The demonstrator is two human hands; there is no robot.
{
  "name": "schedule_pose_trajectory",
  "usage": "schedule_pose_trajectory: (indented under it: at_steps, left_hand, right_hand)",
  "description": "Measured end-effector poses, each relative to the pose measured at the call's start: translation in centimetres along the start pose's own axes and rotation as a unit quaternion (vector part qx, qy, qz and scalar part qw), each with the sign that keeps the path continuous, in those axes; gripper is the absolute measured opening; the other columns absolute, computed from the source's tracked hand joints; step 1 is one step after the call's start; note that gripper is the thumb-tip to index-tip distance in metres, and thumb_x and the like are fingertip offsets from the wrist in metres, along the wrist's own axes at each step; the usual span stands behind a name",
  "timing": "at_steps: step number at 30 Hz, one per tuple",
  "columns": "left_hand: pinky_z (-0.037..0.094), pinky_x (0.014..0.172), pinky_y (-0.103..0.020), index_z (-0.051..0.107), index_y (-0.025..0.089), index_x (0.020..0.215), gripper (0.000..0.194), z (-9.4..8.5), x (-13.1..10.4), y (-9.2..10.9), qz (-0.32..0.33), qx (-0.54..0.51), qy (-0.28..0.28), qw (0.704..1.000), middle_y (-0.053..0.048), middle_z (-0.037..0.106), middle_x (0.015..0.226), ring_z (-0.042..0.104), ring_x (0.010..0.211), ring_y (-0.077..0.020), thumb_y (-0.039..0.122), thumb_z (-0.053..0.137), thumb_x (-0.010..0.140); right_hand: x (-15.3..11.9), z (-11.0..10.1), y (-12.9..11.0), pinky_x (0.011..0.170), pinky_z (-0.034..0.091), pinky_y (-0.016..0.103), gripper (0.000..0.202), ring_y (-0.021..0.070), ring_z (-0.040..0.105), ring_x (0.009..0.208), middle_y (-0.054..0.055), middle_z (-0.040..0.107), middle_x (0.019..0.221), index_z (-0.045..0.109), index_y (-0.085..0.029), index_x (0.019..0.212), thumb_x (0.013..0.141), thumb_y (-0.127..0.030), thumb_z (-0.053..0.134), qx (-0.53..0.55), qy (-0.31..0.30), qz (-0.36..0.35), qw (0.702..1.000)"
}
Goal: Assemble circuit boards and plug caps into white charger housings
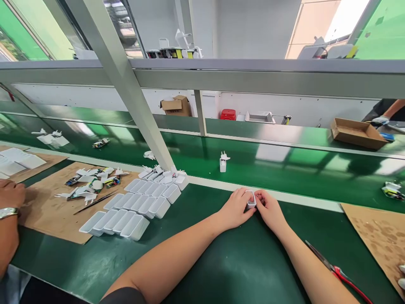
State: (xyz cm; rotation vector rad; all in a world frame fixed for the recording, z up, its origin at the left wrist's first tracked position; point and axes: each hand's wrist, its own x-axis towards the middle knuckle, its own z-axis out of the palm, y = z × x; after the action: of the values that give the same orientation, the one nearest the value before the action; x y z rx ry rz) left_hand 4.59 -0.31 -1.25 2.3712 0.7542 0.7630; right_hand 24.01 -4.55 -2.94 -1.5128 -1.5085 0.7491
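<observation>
Right at the near edge of the pale strip, gripping a small white case (251, 204) just above the green table (249, 266), with left hand (236, 207) curled around the left side, thumb and fingers closed on it. Meeting it from the right with right hand (270, 210), fingers bent and mostly closed, tips up against the rim; cannot tell if pinching anything there. Now over to the left, packed side by side in slanting rows: open white cases (160, 207), with white parts lying on the farthest ones. Farther left, scattered over a brown sheet (47, 215): circuit assemblies (84, 193) and, nearer, slim dark tweezers (95, 202). At the left edge, resting near that sheet, another person's hand (12, 196) with a wristwatch above it. Out to the near right, lying beside the right forearm: a red-handled tool (340, 272) with long metal jaws, pointing far and left. Beyond the pale strip, standing on the shiny green surface (278, 173): a single white case with a white part on top (223, 162).
</observation>
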Motion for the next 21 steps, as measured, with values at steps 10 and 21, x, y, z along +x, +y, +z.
schedule_pose_trajectory:
  at_steps: [10,21]
  left_hand:
    - [0.054,0.097,-0.042,0.053,0.024,0.104,0.022,-0.19,0.21,-0.94,-0.049,-0.044,0.04,0.997,-0.006,0.059,0.114,0.059,0.108,-0.0249,0.024,0.072,0.093]
    - [0.052,0.101,-0.047,0.055,0.025,0.107,0.02,0.01,0.01,-0.63,-0.019,0.008,0.001,1.0,-0.007,0.059,0.116,0.058,0.111,-0.0281,0.022,0.068,0.092]
  right_hand:
    - [0.04,0.41,0.59,0.068,0.048,0.033,0.018,0.0191,0.062,0.069,0.0,0.071,0.084,0.066,-0.026,0.105,0.099,-0.04,0.056,-0.019,-0.001,-0.013,1.0]
    - [-0.02,0.24,-0.03,0.07,0.05,0.034,0.013,0.0202,0.064,0.07,0.001,0.074,0.084,0.065,-0.027,0.096,0.096,-0.033,0.054,-0.038,-0.022,-0.019,0.999]
